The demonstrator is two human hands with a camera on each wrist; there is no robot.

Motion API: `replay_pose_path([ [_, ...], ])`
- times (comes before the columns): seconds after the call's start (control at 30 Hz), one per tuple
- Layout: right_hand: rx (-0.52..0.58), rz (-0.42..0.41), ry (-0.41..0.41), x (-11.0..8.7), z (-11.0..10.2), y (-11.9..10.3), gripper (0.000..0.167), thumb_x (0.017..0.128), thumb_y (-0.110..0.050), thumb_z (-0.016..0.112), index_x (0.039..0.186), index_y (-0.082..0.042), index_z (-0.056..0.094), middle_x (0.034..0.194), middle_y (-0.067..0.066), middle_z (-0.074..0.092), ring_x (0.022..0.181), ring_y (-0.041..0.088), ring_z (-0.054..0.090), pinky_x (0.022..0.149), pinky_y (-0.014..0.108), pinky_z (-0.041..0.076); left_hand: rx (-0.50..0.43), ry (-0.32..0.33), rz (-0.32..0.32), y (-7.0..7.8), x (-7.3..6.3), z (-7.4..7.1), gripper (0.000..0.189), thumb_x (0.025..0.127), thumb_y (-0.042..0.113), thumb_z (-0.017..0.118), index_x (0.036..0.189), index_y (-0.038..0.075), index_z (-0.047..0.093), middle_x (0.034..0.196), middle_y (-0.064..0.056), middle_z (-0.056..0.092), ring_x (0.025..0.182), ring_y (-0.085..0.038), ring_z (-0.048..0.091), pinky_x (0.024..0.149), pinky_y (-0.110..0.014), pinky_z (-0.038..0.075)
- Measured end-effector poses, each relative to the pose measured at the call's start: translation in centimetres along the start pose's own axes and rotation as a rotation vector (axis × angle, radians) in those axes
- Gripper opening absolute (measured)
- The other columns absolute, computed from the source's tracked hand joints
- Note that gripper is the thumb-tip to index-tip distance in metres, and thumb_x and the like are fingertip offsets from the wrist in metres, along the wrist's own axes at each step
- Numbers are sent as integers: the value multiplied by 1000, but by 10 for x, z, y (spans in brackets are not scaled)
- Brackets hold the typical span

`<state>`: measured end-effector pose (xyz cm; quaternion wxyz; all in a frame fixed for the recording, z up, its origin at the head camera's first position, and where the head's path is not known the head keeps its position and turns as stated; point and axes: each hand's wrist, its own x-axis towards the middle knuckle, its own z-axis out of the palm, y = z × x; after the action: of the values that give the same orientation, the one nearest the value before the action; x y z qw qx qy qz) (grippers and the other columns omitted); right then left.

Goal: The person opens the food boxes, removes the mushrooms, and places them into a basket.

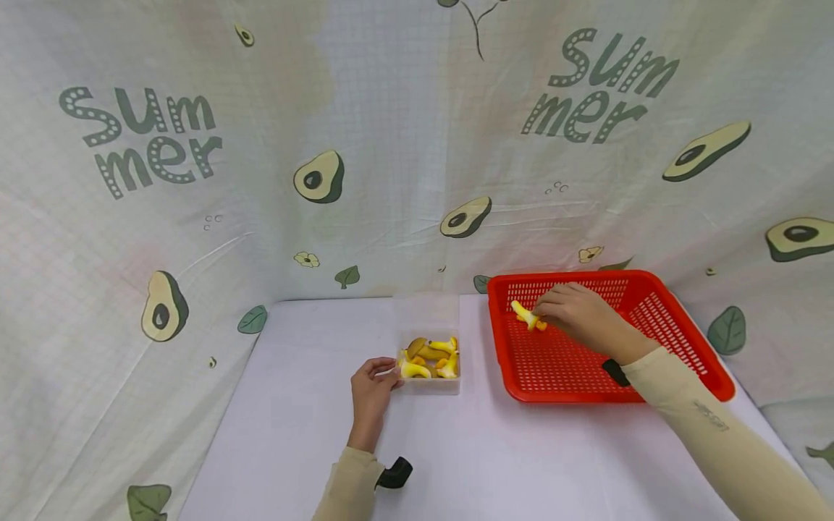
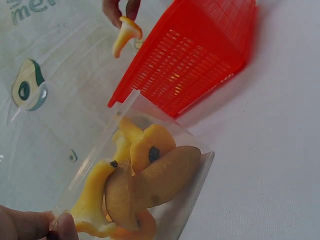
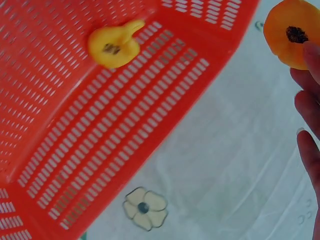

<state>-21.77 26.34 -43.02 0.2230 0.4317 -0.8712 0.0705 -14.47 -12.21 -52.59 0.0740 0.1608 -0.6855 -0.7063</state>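
My right hand pinches a yellow toy mushroom with an orange-rimmed cap, above the left part of a red plastic basket. A second yellow mushroom lies inside that basket. To the left, a small clear plastic box contains several mushrooms, some yellow and some brown. At the box's left wall is my left hand, pinching its edge between thumb and fingertips. The part of the wall under the fingers is hidden.
A transparent lid stands raised behind the box. Both containers rest on a white table. A printed cloth with avocados hangs behind and at the sides. Each wrist wears a black device.
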Motion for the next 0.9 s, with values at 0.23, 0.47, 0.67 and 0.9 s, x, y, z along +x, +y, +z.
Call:
replay_pose_path([
  [0.23, 17, 56, -49, -15, 2, 15, 27, 75, -3, 92, 98, -10, 80, 96, 1, 76, 93, 23, 69, 86, 46, 64, 4, -1, -2, 1, -1, 0, 24, 92, -13, 72, 115, -14, 67, 112, -29, 69, 71, -12, 65, 65, -20, 64],
  [0.47, 19, 115, -145, -30, 8, 27, 24, 76, -2, 91, 96, -10, 80, 96, 1, 76, 91, 24, 70, 85, 48, 64, 9, 5, -7, 2, -1, 0, 23, 92, -12, 72, 115, -13, 67, 112, -29, 68, 72, -12, 65, 65, -21, 64],
  [0.67, 36, 196, -257, -39, 10, 36, 25, 78, -3, 91, 100, -9, 81, 100, 4, 77, 96, 28, 71, 89, 51, 63, 12, 1, 0, 1, -1, 0, 23, 92, -13, 72, 114, -13, 67, 111, -29, 69, 72, -13, 65, 65, -20, 64],
  [0.9, 38, 221, -341, -43, 20, 48, 23, 79, -4, 91, 98, -11, 82, 100, 4, 78, 96, 28, 72, 88, 51, 64, 27, -1, -6, 2, -2, -1, 24, 93, -11, 73, 115, -12, 67, 111, -26, 69, 73, -13, 65, 65, -22, 65],
])
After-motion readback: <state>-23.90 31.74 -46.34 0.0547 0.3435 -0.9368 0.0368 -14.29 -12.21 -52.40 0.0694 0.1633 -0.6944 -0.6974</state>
